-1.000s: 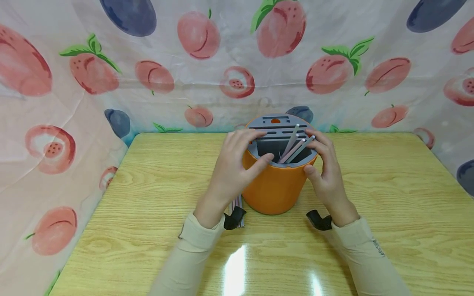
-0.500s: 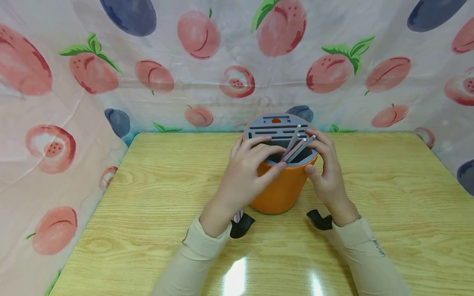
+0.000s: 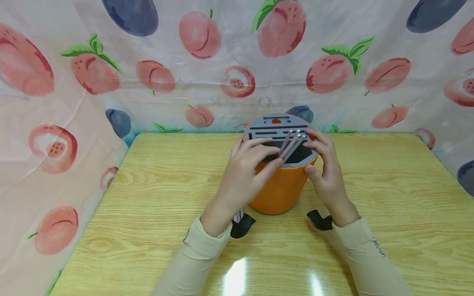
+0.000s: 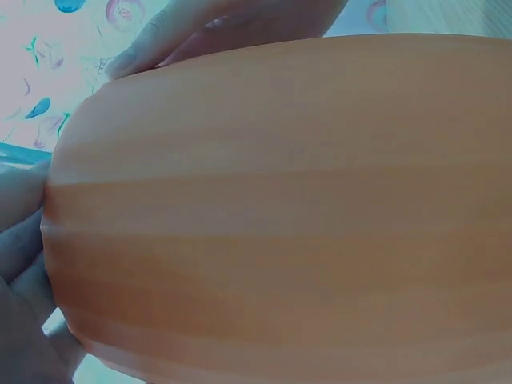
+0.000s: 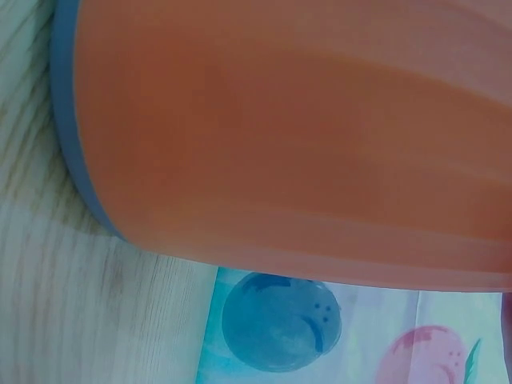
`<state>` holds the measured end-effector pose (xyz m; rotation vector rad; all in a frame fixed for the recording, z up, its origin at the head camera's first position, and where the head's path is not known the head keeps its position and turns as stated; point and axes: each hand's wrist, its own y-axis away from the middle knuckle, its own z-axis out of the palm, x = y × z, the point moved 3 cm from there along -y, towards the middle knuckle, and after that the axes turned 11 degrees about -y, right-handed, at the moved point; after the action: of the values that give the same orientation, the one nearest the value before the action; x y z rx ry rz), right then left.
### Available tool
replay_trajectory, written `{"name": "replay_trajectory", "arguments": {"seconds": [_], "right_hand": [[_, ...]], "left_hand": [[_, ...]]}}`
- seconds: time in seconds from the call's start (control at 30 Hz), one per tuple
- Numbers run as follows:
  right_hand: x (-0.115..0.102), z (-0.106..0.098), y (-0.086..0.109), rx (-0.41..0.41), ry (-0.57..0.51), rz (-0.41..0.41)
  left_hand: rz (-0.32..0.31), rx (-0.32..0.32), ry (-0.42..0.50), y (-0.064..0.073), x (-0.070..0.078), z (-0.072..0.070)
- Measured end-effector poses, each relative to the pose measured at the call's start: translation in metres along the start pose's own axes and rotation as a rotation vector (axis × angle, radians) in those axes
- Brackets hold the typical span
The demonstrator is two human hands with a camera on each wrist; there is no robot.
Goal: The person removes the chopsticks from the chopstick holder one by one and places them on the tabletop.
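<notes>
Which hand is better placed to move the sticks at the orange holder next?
Probably the left hand: its thumb and fingers appear to pinch the sticks, while the right hand is occupied gripping the orange holder at its rim.

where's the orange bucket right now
In the head view, the bucket stands right of centre on the table, between the left hand and right hand.

Bright light fills the head view, two white glare patches on the desk (image 3: 148, 205); both wrist views are hazier, the orange container (image 4: 280, 200) softly banded with shade, the printed cloth (image 4: 64, 48) washed out in the left one
</notes>
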<state>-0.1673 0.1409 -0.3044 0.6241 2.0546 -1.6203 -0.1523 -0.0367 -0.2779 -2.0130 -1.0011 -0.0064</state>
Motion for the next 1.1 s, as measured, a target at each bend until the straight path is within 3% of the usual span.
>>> {"name": "replay_trajectory", "arguments": {"seconds": [0.5,0.87,1.1], "right_hand": [[0.000,0.000,-0.001,0.001,0.008,0.000],[0.001,0.000,-0.002,0.005,-0.028,-0.025],[0.002,-0.001,-0.003,0.004,-0.029,-0.011]], "left_hand": [[0.013,0.118,0.101,-0.003,-0.007,-0.009],[-0.108,0.193,0.376,-0.004,-0.014,-0.028],[-0.126,0.244,0.501,-0.007,-0.009,-0.036]]}}
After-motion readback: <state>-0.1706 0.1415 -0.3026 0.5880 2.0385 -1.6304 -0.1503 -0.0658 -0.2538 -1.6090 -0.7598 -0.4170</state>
